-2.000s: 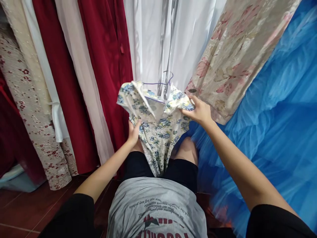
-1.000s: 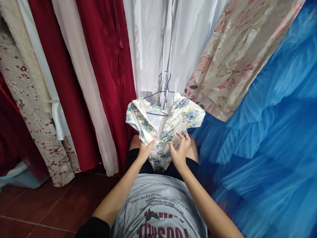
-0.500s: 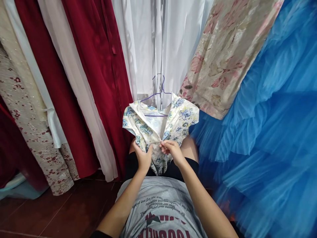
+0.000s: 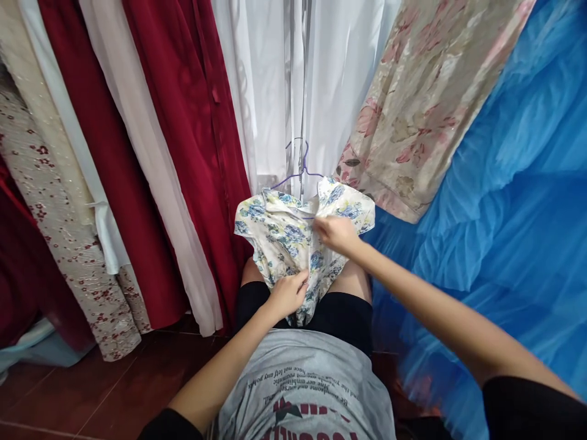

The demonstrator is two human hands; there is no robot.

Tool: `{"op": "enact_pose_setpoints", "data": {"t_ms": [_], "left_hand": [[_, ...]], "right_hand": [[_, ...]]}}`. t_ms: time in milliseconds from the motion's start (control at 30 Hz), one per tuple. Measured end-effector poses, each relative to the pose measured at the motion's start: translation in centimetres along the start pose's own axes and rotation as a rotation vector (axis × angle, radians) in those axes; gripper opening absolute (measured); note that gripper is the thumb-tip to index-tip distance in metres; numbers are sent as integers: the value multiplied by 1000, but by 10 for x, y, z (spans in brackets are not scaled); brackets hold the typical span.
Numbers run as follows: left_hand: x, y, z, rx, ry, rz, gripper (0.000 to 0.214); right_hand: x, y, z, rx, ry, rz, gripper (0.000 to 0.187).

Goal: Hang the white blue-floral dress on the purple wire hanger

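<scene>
A white dress with blue and yellow-green flowers hangs from a purple wire hanger in front of my lap. Its lower part lies bunched between my thighs. Low on the front seam, my left hand grips the cloth between thumb and fingers. My right hand is closed near the neckline at the top of the same seam, slightly blurred, pinching what looks like the zipper; the pull itself is hidden by the fingers. Below that hand the two front edges meet.
Red cloth, pale pink cloth and a beige flowered garment hang at left. White cloth hangs behind the hanger. At right are a pink-flowered garment and blue tulle. The floor is dark red tile.
My right hand has moved up from mid-front to the neckline, and the V-shaped opening has closed behind it. My left hand has moved right and slightly down onto the seam.
</scene>
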State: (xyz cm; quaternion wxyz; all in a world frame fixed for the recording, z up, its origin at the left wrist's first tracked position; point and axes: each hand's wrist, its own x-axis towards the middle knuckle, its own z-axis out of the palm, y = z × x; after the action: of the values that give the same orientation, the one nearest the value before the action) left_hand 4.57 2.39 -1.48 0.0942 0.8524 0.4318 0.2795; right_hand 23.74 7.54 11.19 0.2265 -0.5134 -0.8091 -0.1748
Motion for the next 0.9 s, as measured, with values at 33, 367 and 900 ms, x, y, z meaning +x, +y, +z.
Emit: {"op": "enact_pose_setpoints", "data": {"t_ms": [33,367,900], "left_hand": [[-1,4,-6,59,-43,26,13],[34,1,-48,-100,-90,139,17],[164,16,-175,-456,678,210,10]], "right_hand": [[18,6,-11,-51,39,3,31],[69,13,-44,62,295,129,29],[45,-19,29,1777,65,750,13]]}}
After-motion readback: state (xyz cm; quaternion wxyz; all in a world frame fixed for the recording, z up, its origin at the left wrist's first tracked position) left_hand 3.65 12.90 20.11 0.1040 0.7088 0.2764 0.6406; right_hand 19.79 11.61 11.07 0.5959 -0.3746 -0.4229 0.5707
